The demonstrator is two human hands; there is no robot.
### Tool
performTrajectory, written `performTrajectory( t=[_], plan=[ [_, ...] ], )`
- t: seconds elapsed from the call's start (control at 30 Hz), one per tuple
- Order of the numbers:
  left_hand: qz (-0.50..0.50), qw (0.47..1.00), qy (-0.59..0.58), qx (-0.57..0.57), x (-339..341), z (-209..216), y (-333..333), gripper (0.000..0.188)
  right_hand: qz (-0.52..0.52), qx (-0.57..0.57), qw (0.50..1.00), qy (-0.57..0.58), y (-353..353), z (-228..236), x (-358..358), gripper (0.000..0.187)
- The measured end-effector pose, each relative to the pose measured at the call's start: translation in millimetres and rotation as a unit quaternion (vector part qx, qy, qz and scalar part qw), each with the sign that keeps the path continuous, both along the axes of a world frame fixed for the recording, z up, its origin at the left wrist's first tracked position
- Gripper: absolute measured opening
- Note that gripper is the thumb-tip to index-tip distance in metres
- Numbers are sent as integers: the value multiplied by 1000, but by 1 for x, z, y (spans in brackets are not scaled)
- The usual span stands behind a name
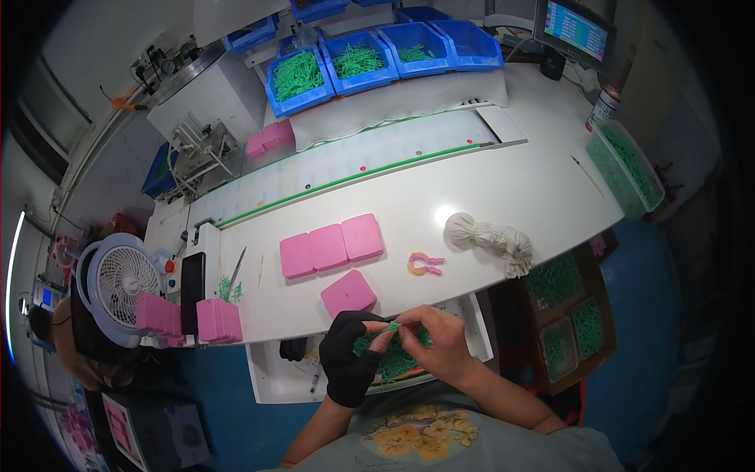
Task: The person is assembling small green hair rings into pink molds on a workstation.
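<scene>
The green piece (pixel 394 326) is located above the drawer (pixel 271 379), at the near edge of the table (pixel 543 181). The left hand (pixel 348 354), black-gloved, and the bare right hand (pixel 436 340) both grip it at the fingertips. More green pieces (pixel 395 365) lie in the drawer below. Farther out: one pink block (pixel 348 293); beyond it, left, a row of three blocks (pixel 327 246); right, pink pliers (pixel 431 265) and a cloth (pixel 491 241). Blue bins (pixel 308 102) stand at the far side.
</scene>
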State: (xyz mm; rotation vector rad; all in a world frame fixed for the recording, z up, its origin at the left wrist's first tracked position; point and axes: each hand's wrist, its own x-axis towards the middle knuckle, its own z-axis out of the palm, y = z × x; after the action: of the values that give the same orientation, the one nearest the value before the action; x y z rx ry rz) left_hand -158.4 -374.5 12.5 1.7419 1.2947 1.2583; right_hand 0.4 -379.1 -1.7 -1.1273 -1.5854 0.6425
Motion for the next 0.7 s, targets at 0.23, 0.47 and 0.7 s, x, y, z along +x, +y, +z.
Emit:
performTrajectory(
  t=[0.23,0.47,0.7],
  plan=[
    [0,1000,-11,-15,-1,-3,-1,13,19,-28,999,25,-3,0,1,14],
    [-2,1000,-19,-16,-2,-6,0,15,39,-63,994,81,-4,-3,1,11],
    [-4,999,-30,-24,-3,-9,0,16,39,-68,993,86,-5,-2,1,10]
  ],
)
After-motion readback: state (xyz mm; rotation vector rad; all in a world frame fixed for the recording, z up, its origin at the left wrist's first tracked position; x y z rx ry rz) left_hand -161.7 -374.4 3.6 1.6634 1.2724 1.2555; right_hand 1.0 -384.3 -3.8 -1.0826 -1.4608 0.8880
